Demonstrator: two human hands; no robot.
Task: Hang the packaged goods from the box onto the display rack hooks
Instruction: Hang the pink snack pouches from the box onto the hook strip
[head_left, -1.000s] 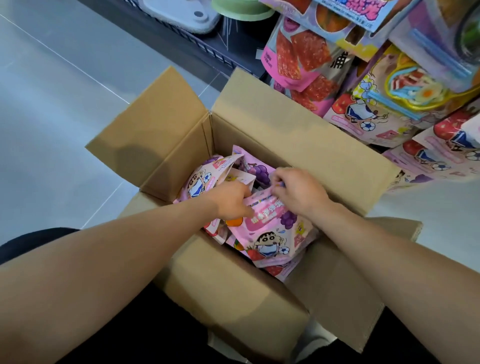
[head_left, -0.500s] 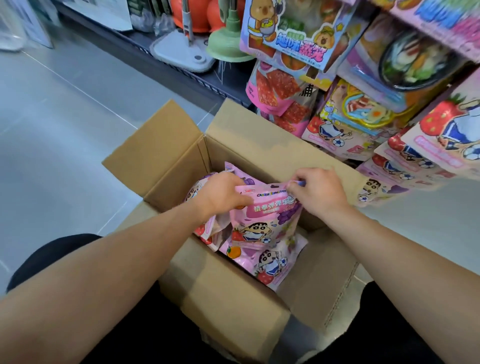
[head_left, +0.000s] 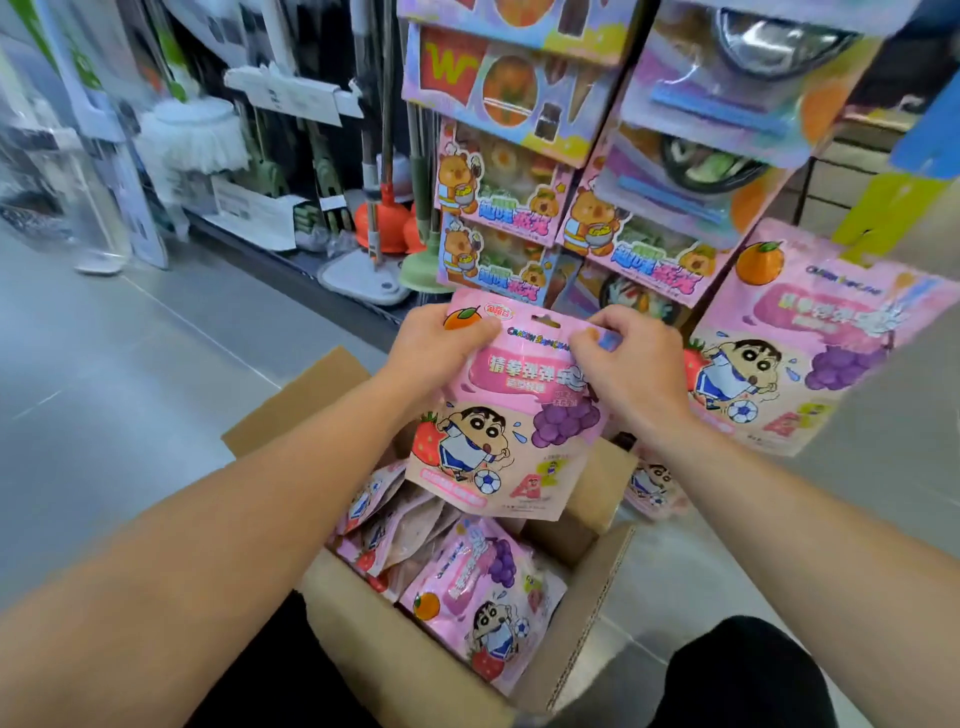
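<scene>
**Pink pouch held up over the box, both hands on its top edge**

From my remote seat I see one pink candy pouch (head_left: 506, 410) held upright in the air, above the open cardboard box (head_left: 415, 670) and in front of the display rack (head_left: 587, 171). The left hand (head_left: 434, 348) grips the pouch's top left corner, thumb pressed across the printed orange, fingers curled behind. The right hand (head_left: 636, 366) pinches the top right corner, thumb on the front face and fingers wrapped round the back edge. The hang slot in the pouch's header shows between my two hands. I cannot see a hook near it; the hooks themselves are hidden by the goods hanging on them.

The pouch face shows a cartoon boy in a football kit with a ball, a strawberry, purple grapes and Chinese lettering. Below it, inside the box, more pouches of the same kind (head_left: 483, 597) lie flat and overlapping, filling most of the box floor.

Just right of my right hand, a matching pouch (head_left: 810, 353) hangs on the rack, tilted, with another partly visible lower down behind the box flap. Above them hang boxed capybara toy sets (head_left: 501, 187) in rows. On the left, along a grey tiled floor (head_left: 130, 389), stand mops (head_left: 195, 137) and an orange plunger (head_left: 382, 215) on a low shelf.
</scene>
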